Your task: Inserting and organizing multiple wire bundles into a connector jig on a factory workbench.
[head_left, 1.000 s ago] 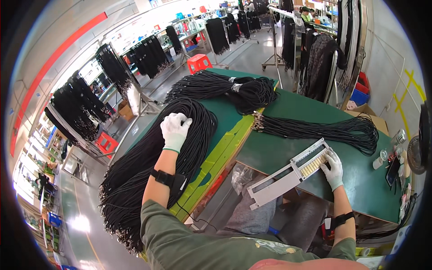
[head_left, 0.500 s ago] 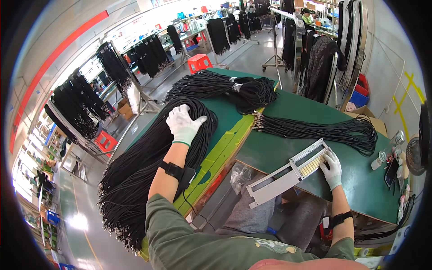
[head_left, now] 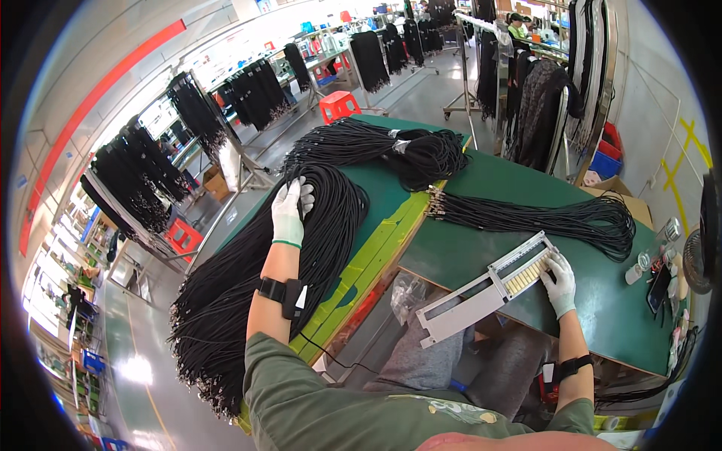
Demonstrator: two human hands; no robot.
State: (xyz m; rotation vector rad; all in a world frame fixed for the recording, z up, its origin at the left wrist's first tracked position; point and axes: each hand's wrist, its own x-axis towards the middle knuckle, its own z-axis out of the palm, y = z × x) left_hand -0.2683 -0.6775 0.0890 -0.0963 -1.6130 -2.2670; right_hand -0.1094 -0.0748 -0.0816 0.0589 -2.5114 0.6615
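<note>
My gloved left hand is closed at the top of a large pile of black cords, with dark strands showing between its fingers. The cords hang over the table's left edge, their metal tips bunched at the low end. My gloved right hand grips the right end of a silver metal frame. A row of cream-coloured pieces sits in the frame beside my fingers. The frame slants across the table's front edge, its left end above my lap.
Beyond the pile lies another tied bundle of black cords. A thinner bundle stretches across the green table. Jars, a phone and a fan stand at the right. Racks of hanging cords and a red stool are behind.
My left hand has gone from spread on the pile to closed around cords, shifting slightly left and toward me. My right hand keeps its place on the frame.
</note>
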